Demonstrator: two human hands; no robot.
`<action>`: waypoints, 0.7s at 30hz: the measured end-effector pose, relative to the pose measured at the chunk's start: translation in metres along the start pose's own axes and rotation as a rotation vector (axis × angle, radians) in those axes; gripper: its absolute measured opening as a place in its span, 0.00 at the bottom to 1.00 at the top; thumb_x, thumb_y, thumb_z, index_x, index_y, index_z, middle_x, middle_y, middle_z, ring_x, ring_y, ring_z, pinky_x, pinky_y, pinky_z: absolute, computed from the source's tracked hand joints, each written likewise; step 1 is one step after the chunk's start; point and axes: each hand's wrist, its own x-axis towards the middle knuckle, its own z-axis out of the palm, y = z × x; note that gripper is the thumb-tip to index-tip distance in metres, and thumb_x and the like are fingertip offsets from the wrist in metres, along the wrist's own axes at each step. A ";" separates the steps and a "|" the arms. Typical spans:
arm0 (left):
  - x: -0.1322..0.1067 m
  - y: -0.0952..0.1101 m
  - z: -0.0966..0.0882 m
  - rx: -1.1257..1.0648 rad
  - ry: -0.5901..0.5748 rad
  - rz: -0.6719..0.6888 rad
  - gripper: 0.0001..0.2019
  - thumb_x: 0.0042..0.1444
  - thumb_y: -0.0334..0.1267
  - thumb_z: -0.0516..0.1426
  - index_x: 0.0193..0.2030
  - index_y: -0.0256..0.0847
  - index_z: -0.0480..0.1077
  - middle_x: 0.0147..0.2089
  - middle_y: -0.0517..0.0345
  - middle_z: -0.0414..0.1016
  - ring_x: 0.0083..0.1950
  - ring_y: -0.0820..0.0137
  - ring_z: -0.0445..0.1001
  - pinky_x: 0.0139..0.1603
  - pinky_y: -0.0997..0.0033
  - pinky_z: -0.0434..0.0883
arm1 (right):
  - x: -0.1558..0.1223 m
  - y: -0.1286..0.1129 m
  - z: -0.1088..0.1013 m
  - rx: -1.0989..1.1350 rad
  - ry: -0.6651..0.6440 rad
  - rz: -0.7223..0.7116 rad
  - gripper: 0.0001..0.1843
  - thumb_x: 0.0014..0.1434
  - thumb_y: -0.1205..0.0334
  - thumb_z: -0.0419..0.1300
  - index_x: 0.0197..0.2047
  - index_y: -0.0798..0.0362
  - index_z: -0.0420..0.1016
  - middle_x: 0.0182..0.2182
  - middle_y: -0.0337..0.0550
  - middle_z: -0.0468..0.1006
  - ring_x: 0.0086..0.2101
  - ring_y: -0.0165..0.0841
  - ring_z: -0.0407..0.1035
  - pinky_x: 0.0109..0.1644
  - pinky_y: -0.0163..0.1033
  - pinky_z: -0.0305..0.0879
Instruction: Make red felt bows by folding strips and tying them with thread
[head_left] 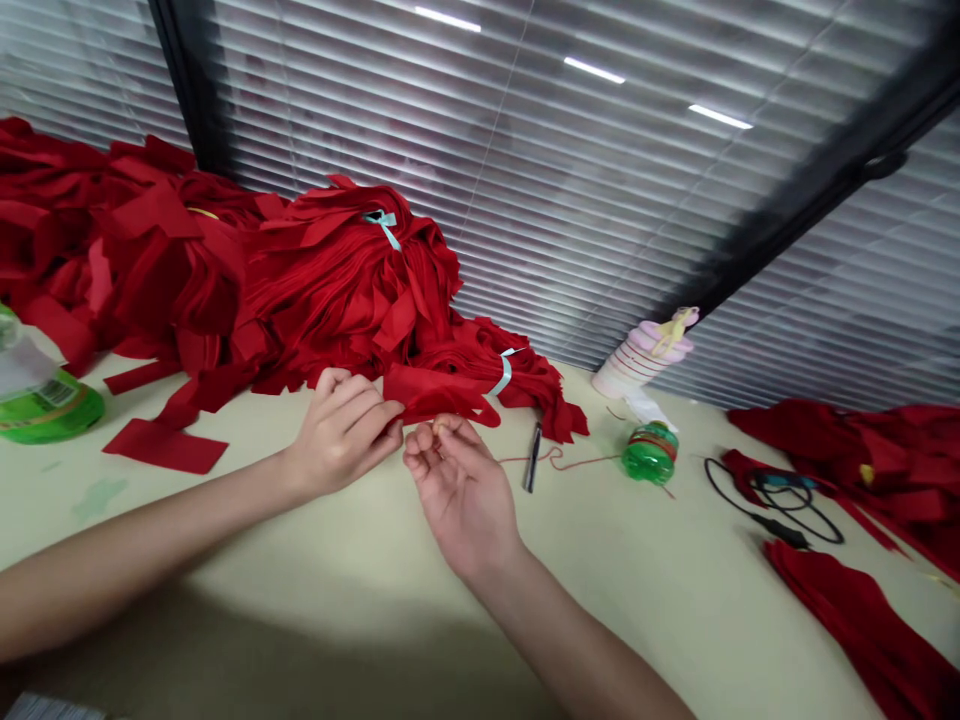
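Observation:
My left hand (349, 432) is closed, its fingertips pinched beside a red cloth strip (439, 392). What lies in that pinch is too small to make out. Close by on the right, my right hand (471, 495) faces palm up with thumb and forefinger pressed together. A red thread (589, 463) runs from behind this hand across the table to a green plastic bottle base (649, 455) wound with more thread. Just right of the hand lies a dark slim tool with a silvery end (532, 458), crossing the thread. The two hands are nearly touching.
Heaped red cloth strips (330, 280) line the back, some bundled with a pale blue tie (504, 372). A green-labelled bottle (49, 405) stands left. Right are a pink-white thread spool (643, 355), a black cable (780, 515) and more red cloth (862, 625). Blinds (480, 150) rise behind.

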 end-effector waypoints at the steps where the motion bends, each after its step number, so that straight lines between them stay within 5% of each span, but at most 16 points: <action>1: 0.000 0.001 0.000 0.024 -0.001 0.010 0.04 0.52 0.31 0.56 0.35 0.38 0.71 0.25 0.58 0.70 0.31 0.69 0.66 0.39 0.63 0.58 | -0.001 0.001 0.001 0.011 0.003 -0.005 0.05 0.51 0.70 0.59 0.25 0.53 0.67 0.23 0.38 0.67 0.29 0.28 0.64 0.35 0.34 0.62; 10: 0.002 0.004 -0.001 -0.098 -0.067 -0.138 0.04 0.54 0.33 0.55 0.34 0.40 0.71 0.25 0.60 0.72 0.30 0.70 0.66 0.39 0.64 0.57 | 0.004 0.002 -0.003 -0.003 0.028 0.050 0.06 0.49 0.71 0.58 0.24 0.54 0.66 0.22 0.38 0.65 0.27 0.28 0.61 0.32 0.34 0.59; 21: 0.016 0.018 -0.006 -0.947 -0.127 -1.017 0.07 0.45 0.39 0.58 0.28 0.37 0.71 0.25 0.59 0.73 0.29 0.71 0.72 0.34 0.70 0.69 | 0.017 -0.004 -0.010 0.030 -0.001 0.091 0.07 0.48 0.71 0.57 0.24 0.53 0.64 0.21 0.36 0.62 0.25 0.28 0.61 0.30 0.34 0.60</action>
